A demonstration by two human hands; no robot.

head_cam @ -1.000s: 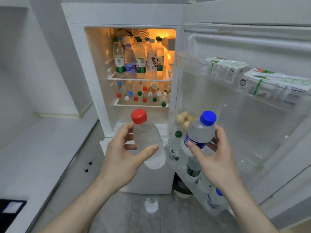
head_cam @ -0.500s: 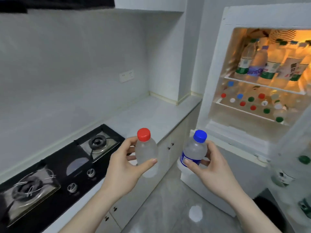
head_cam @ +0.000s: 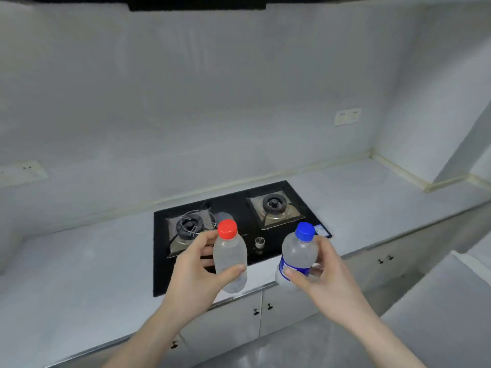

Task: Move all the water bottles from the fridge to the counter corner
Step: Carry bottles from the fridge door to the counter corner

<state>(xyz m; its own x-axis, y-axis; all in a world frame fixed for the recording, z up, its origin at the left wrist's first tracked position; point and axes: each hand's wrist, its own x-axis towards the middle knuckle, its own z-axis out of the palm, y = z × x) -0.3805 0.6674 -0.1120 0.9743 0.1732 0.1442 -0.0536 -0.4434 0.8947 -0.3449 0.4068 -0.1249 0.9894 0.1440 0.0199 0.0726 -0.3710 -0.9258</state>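
Note:
My left hand [head_cam: 195, 277] grips a clear water bottle with a red cap [head_cam: 229, 254], held upright in front of the stove. My right hand [head_cam: 322, 272] grips a second clear bottle with a blue cap and a blue label [head_cam: 299, 254], tilted slightly left. Both bottles hang in the air above the front edge of the white counter [head_cam: 79, 274]. The counter's corner [head_cam: 372, 176] lies at the far right, where the wall turns. The fridge is out of view.
A black two-burner gas stove [head_cam: 239, 208] is set into the counter right behind the bottles. White cabinet doors with small black knobs [head_cam: 263, 309] run below. Wall sockets [head_cam: 347, 116] sit on the back wall. A range hood edge [head_cam: 196, 4] hangs overhead.
My view has swung left, away from the open fridge to the stove and counter. Both hands still carry their bottles, held in much the same pose.

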